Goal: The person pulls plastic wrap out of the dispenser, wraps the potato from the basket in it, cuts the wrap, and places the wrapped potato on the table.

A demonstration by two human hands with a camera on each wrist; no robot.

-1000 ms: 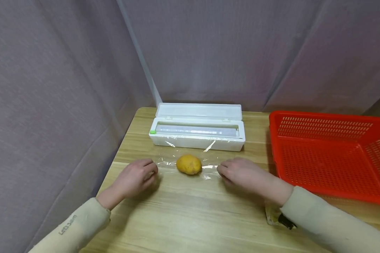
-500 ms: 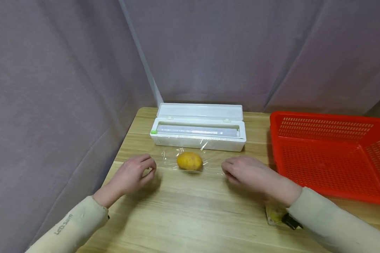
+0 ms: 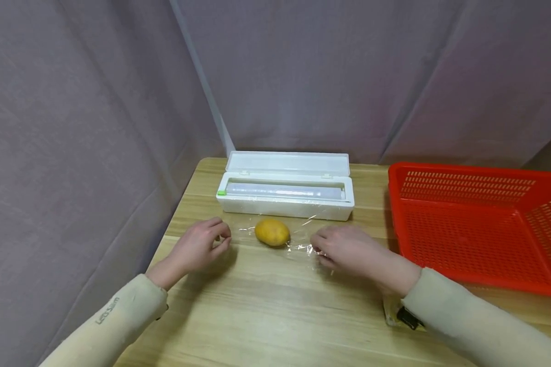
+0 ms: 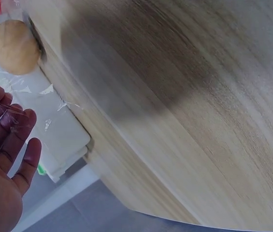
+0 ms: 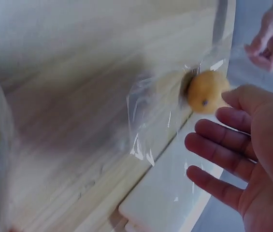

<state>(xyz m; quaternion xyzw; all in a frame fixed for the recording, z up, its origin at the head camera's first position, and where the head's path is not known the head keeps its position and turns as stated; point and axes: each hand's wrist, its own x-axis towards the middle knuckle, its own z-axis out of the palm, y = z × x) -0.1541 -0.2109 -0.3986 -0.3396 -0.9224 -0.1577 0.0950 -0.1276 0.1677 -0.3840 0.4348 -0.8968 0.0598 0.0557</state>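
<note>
A yellow potato (image 3: 272, 232) sits mid-table in front of a white cling film dispenser (image 3: 286, 208), its lid raised and a roll inside. Clear cling film (image 3: 298, 246) stretches around the potato; whether it lies over or under it, I cannot tell. To the left of the potato, my left hand (image 3: 203, 244) pinches the film between thumb and fingertips, as the left wrist view shows. On the other side my right hand (image 3: 344, 250) is beside the crinkled film. In the right wrist view its fingers are loosely spread, and a film edge hangs loose beyond them.
A red plastic basket (image 3: 468, 224) stands on the right of the wooden table (image 3: 257, 311). Partly under the right forearm lies a clear-wrapped item (image 3: 390, 309) with a black part (image 3: 408, 318). Grey curtains (image 3: 303, 76) hang behind and to the left.
Film that was drawn out between both hands now looks crinkled on the right. My right hand has shifted slightly left, its thumb parting from the fingers. The potato sits slightly farther back.
</note>
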